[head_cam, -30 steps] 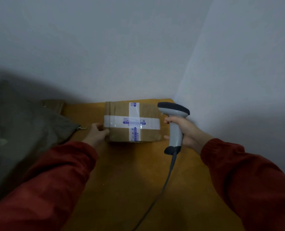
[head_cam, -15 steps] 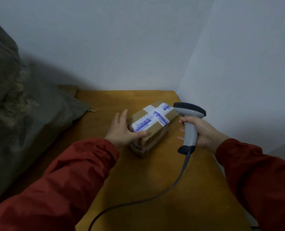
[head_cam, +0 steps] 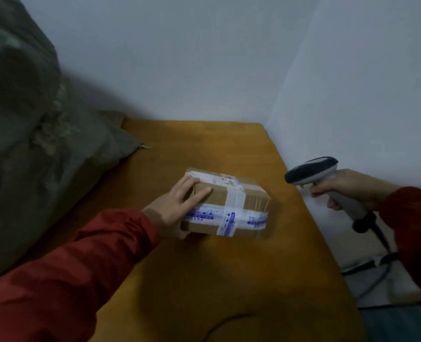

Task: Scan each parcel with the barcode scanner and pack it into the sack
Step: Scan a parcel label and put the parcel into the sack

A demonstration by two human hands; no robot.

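Observation:
A brown cardboard parcel (head_cam: pixel 239 206) crossed with white and blue tape lies on the wooden table (head_cam: pixel 229 280). My left hand (head_cam: pixel 175 208) grips its left end, fingers over the top and thumb under the near edge. My right hand (head_cam: pixel 347 188) holds the grey barcode scanner (head_cam: pixel 313 170) by its handle, off the table's right edge. The scanner's dark head points left toward the parcel, a short gap away. The grey-green sack (head_cam: pixel 32 144) bulks up along the left side.
Two pale walls meet in a corner behind the table. The scanner's dark cable (head_cam: pixel 372 267) hangs down to the right over a light floor and loops back across the table's near edge (head_cam: pixel 224 322).
My left hand has turned and pulled the parcel nearer and now grips its end. My right hand has carried the scanner out to the right, beyond the table edge.

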